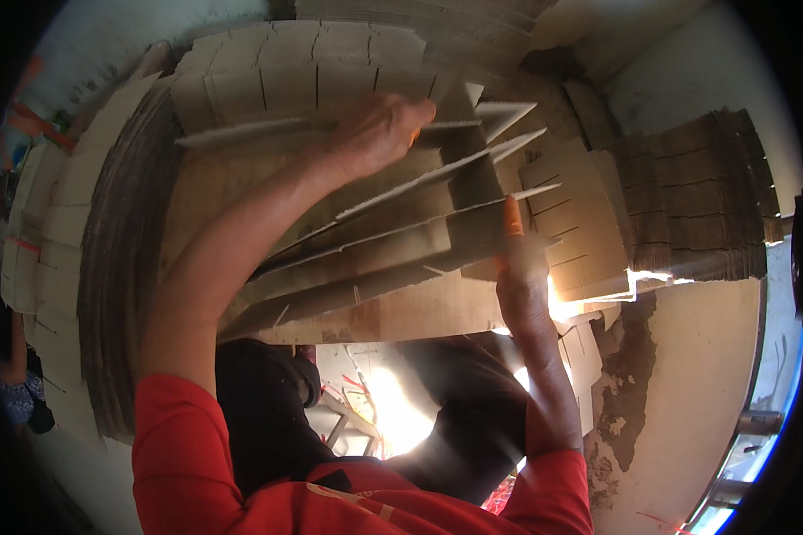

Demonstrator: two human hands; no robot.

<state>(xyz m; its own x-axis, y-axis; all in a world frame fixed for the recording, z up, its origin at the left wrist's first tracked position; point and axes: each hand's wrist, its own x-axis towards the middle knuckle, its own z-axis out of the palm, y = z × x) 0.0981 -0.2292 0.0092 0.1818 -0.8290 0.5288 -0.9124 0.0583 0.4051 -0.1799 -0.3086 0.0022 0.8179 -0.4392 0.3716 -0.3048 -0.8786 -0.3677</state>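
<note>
Two hands are in view: the left hand (379, 134) and the right hand (519, 267), both with red sleeves. Between them there is one assembly of slotted cardboard strips (393, 232); about five long strips in it can be counted, crossed by at least three short ones at its right end, but the exact number is hard to tell because they overlap. Behind it lies one flat pile of slotted cardboard sheets (294, 67) at the far edge. At the right side there is one more pile of slotted pieces (584, 218) and one dark stack of corrugated cardboard (705, 196). At the left edge stands one tall stack of cardboard (120, 259).
</note>
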